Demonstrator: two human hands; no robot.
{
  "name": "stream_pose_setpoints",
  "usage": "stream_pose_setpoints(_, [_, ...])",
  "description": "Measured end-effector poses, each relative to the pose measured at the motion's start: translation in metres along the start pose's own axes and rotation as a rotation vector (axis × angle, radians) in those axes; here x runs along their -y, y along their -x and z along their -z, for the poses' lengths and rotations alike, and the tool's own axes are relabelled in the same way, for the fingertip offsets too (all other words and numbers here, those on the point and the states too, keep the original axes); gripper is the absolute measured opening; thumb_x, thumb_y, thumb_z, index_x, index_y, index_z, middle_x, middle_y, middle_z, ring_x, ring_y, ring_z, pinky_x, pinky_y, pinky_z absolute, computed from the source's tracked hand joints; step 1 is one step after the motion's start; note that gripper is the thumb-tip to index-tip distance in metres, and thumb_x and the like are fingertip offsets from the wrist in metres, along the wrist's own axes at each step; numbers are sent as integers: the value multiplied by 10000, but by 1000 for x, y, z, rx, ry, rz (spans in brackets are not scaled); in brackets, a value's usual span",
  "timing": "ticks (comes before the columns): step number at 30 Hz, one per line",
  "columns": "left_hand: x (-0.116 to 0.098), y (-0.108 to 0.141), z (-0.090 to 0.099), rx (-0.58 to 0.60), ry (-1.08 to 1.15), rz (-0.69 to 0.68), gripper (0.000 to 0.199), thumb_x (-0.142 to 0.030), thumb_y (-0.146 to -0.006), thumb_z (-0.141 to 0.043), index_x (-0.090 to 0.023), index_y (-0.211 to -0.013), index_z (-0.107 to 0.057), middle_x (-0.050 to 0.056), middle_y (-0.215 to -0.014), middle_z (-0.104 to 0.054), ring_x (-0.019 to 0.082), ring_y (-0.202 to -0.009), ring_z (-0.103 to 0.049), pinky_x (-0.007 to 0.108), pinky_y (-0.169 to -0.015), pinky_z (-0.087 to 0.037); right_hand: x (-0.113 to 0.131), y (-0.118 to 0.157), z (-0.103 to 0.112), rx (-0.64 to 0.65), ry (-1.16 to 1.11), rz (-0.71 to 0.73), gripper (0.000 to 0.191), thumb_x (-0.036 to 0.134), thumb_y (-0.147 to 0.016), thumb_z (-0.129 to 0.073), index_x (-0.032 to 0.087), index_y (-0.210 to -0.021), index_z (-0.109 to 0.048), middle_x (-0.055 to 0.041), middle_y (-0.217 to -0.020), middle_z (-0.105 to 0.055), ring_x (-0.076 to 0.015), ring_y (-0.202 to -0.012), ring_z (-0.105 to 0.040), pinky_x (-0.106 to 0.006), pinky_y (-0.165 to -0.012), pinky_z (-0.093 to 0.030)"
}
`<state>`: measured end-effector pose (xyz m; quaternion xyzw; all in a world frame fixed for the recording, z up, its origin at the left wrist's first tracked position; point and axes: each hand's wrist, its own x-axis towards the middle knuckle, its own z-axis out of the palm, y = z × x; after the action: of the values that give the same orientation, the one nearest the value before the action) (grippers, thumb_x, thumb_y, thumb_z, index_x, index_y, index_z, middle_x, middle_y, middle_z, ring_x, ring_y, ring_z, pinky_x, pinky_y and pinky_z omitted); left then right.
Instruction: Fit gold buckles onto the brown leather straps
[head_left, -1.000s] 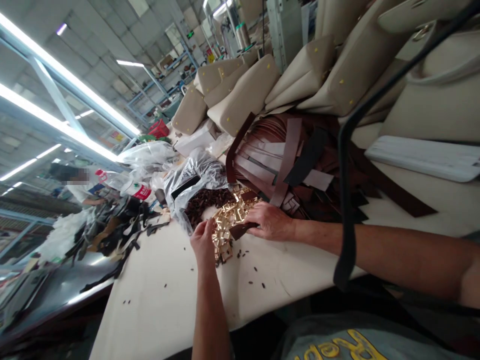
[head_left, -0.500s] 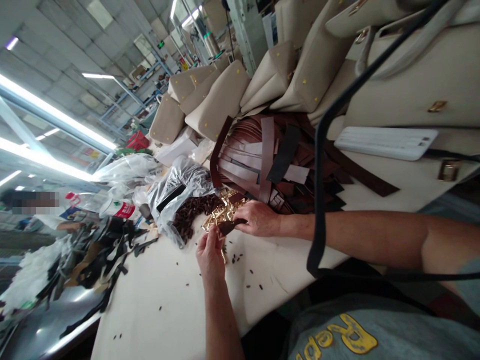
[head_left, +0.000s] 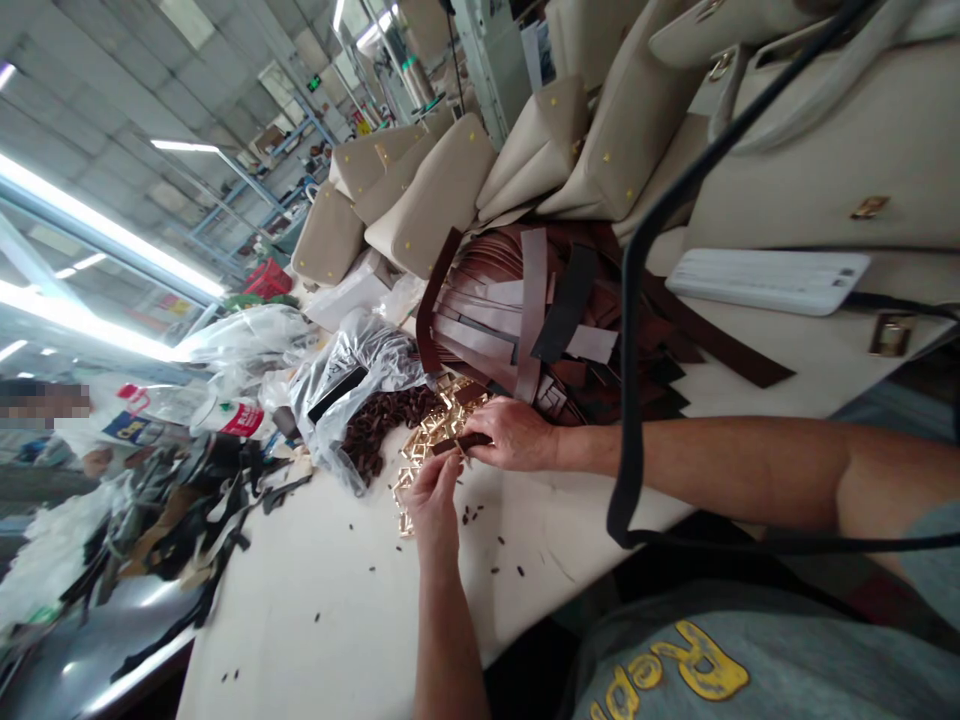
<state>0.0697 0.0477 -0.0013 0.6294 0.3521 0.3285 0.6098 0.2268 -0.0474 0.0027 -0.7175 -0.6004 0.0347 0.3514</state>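
My right hand point(head_left: 519, 436) grips a short dark brown leather strip point(head_left: 453, 443), whose free end points left. Just under that end, my left hand point(head_left: 433, 492) is closed in a pinch, its fingertips against the strip. A thin, pale sliver shows at those fingertips, too small to name. Around and behind both hands spreads a pile of small gold metal rectangular loops point(head_left: 420, 437). Left of this pile, many small dark brown leather loops point(head_left: 367, 425) spill out of a clear plastic bag point(head_left: 330, 405).
Behind my hands lies a stack of brown leather strips point(head_left: 480, 270). Beige handbags point(head_left: 435, 190) line the back. A white power bank-like box point(head_left: 765, 280) sits at right, and a black cord point(head_left: 637, 330) crosses the view. A person point(head_left: 94, 440) is at far left.
My left hand has moved slightly right along the strip, towards my right hand. The strip is now more level, and more gold loops show beside my left hand. The view has shifted slightly.
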Motion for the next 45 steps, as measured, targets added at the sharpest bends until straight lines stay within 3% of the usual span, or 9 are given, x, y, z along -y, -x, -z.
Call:
stream_pose_setpoints(3, [0,2,-8,61,-37,-41,280,-434,-691,-827,-176,-791,-781,32,-744,-717,138,-720,-636,271,-744,-511,1,0,2,10,-7,-6,115,238,-824,-662,132,-833,-704,-93,-836,-716,-222,-834,-642,-320,-777,-460])
stream_pose_setpoints(8, [0,0,-14,-43,-8,-103,245,-401,-673,-836,-176,-715,-748,11,-711,-697,126,-686,-601,257,-711,-478,5,-2,9,-36,-52,28,154,250,-793,-709,133,-893,-706,-79,-865,-719,-233,-872,-647,-334,-819,-470])
stream_pose_setpoints(13, [-3,-3,-4,-102,48,-118,256,-390,-681,-827,-166,-671,-705,-3,-678,-665,120,-668,-592,249,-697,-471,4,-4,17,-80,-45,61,229,294,-767,-748,141,-934,-715,-72,-908,-729,-233,-908,-657,-354,-905,-466])
stream_pose_setpoints(18, [-6,-3,0,-147,114,-67,270,-392,-662,-836,-160,-675,-697,-16,-636,-635,95,-604,-566,224,-639,-464,0,-5,23,-24,-69,-23,313,344,-763,-770,167,-1015,-714,-69,-963,-735,-250,-947,-664,-376,-920,-470])
stream_pose_setpoints(28, [2,-3,-19,-120,172,10,291,-383,-632,-854,-159,-776,-737,27,-800,-705,101,-664,-610,225,-632,-485,4,-3,10,-77,-168,-91,347,306,-724,-801,168,-1020,-687,-69,-1003,-728,-245,-963,-672,-354,-887,-492])
stream_pose_setpoints(33, [-1,-3,-22,-196,236,-43,362,-338,-616,-856,-183,-911,-716,25,-928,-689,101,-714,-612,207,-617,-458,8,-3,6,-112,-196,-106,357,300,-708,-803,173,-1019,-684,-64,-978,-726,-245,-948,-671,-352,-864,-506])
stream_pose_setpoints(37, [-3,-3,-25,-244,253,-31,672,-292,-625,-852,-260,-1242,-589,-1,-986,-651,76,-713,-605,181,-622,-445,8,-3,4,-128,-172,-72,368,296,-701,-807,165,-1019,-677,-72,-973,-719,-256,-949,-665,-363,-858,-509])
stream_pose_setpoints(40, [-2,-4,-27,-273,306,5,788,-264,-620,-844,-283,-1328,-499,-14,-962,-638,74,-691,-611,183,-622,-452,8,-3,2,-154,-168,-37,354,282,-708,-807,160,-1011,-671,-66,-965,-711,-248,-948,-662,-363,-871,-503])
stream_pose_setpoints(45, [2,-8,-23,-218,384,36,530,-246,-664,-795,-244,-1155,-597,11,-979,-662,98,-744,-658,196,-656,-486,6,-2,-1,-168,-150,-5,362,269,-703,-814,161,-1011,-656,-63,-964,-702,-228,-935,-654,-353,-884,-492])
